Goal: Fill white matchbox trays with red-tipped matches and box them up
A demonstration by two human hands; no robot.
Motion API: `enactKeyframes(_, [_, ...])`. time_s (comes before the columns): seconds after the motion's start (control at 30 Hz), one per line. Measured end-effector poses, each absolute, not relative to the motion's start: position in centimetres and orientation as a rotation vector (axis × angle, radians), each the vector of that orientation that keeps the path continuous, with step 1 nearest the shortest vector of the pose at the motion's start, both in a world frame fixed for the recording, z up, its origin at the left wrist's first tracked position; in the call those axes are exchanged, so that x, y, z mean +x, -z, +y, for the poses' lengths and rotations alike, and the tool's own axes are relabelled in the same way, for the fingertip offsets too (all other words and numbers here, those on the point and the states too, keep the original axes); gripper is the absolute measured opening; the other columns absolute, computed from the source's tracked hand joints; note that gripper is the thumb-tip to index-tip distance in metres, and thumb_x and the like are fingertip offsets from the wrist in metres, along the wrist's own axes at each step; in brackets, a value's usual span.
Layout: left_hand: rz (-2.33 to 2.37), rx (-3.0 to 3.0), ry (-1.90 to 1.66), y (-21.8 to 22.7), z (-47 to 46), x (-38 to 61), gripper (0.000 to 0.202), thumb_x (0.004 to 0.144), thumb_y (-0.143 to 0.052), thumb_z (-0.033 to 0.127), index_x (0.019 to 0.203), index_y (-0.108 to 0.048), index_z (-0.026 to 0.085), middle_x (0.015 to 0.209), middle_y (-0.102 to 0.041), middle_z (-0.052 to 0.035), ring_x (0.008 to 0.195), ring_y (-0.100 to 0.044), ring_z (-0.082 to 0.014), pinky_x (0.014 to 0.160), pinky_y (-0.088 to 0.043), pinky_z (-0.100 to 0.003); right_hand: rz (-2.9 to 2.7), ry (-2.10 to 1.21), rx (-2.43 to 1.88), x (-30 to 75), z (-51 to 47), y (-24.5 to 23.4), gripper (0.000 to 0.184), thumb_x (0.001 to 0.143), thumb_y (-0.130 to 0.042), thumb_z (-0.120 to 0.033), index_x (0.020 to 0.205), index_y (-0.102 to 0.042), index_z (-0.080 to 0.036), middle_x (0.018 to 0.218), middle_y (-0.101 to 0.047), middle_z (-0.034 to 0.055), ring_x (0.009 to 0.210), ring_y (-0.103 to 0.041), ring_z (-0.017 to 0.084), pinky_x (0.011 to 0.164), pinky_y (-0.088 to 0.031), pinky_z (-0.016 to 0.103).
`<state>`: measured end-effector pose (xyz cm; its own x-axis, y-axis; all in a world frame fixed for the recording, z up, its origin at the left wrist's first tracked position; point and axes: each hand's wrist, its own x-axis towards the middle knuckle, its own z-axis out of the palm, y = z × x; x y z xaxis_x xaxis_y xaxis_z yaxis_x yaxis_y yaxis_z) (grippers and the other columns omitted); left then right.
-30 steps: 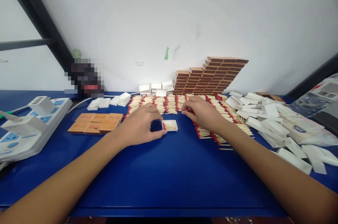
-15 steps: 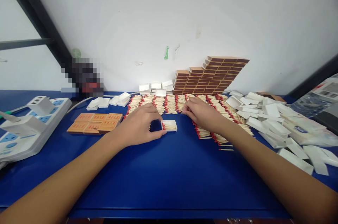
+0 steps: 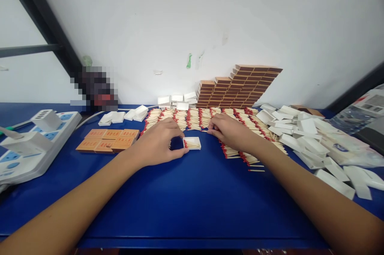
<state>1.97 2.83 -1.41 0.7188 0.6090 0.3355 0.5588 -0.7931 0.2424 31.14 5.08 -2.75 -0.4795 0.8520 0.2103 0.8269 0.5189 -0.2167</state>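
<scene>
A person's left hand [image 3: 156, 143] steadies a small white tray [image 3: 192, 143] on the blue worktop [image 3: 192, 207]. Its grip is closed on the tray's left end, thumb at the near corner and fingers curled at the far one. A few red-tipped matches lie inside the tray, which sits at the middle of the worktop, just in front of the long row of matches [image 3: 192, 118].

Over the past second little has moved. The tray has stayed almost where it was, while the right hand [image 3: 231, 131] has eased slightly nearer to it along the front edge of the match row. Its fingers are curled down over the sticks. Whether that grip has closed on any matches cannot be told, though one stick shows just beyond the fingertips.

Orange boxes [image 3: 106, 139] lie flat to the left beside a power strip [image 3: 33, 143]. Brown sleeves [image 3: 240, 87] are stacked against the wall, and empty white trays [image 3: 303, 131] are heaped at right.
</scene>
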Motion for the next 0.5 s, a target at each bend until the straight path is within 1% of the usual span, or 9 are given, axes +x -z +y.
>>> enactKeyframes(0.13, [0.960, 2.810, -0.615, 1.4, 2.8, 1.9, 0.027, 0.093, -0.078, 0.043, 0.103, -0.078, 0.018, 0.098, -0.073, -0.0070, 0.102, -0.065, -0.0267, 0.093, -0.052, -0.044, -2.467, -0.100, -1.342, 30.7, 4.6, 2.7, 0.016, 0.101, -0.059, -0.021, 0.086, -0.059, -0.022, 0.095, -0.067, 0.0099, 0.094, -0.061, 0.027, 0.082, -0.048, 0.038])
enactKeyframes(0.23, [0.974, 2.804, -0.623, 1.4, 2.7, 1.9, 0.026, 0.093, -0.079, 0.042, 0.103, -0.078, 0.018, 0.099, -0.073, -0.0072, 0.103, -0.066, -0.0270, 0.095, -0.052, -0.044, -2.443, -0.085, -1.254, 29.7, 3.5, 2.2, 0.015, 0.105, -0.056, -0.022, 0.090, -0.059, -0.022, 0.098, -0.066, 0.0097, 0.096, -0.060, 0.026, 0.082, -0.048, 0.037])
enactKeyframes(0.33, [0.971, 2.788, -0.622, 1.4, 2.6, 2.0, 0.025, 0.093, -0.079, 0.041, 0.104, -0.078, 0.019, 0.100, -0.073, -0.0068, 0.104, -0.066, -0.0270, 0.095, -0.053, -0.044, -2.448, -0.081, -1.172, 28.3, 1.9, 1.7, 0.015, 0.107, -0.056, -0.022, 0.092, -0.059, -0.021, 0.098, -0.066, 0.0089, 0.096, -0.060, 0.025, 0.082, -0.048, 0.036])
enactKeyframes(0.5, [0.941, 2.790, -0.635, 1.4, 2.5, 2.2, 0.024, 0.094, -0.077, 0.041, 0.103, -0.077, 0.018, 0.099, -0.073, -0.0073, 0.103, -0.065, -0.0270, 0.094, -0.053, -0.044, -2.512, -0.001, -1.109, 26.4, 0.3, 1.8, 0.018, 0.106, -0.054, -0.015, 0.090, -0.060, -0.021, 0.095, -0.066, 0.0089, 0.091, -0.060, 0.024, 0.082, -0.048, 0.037])
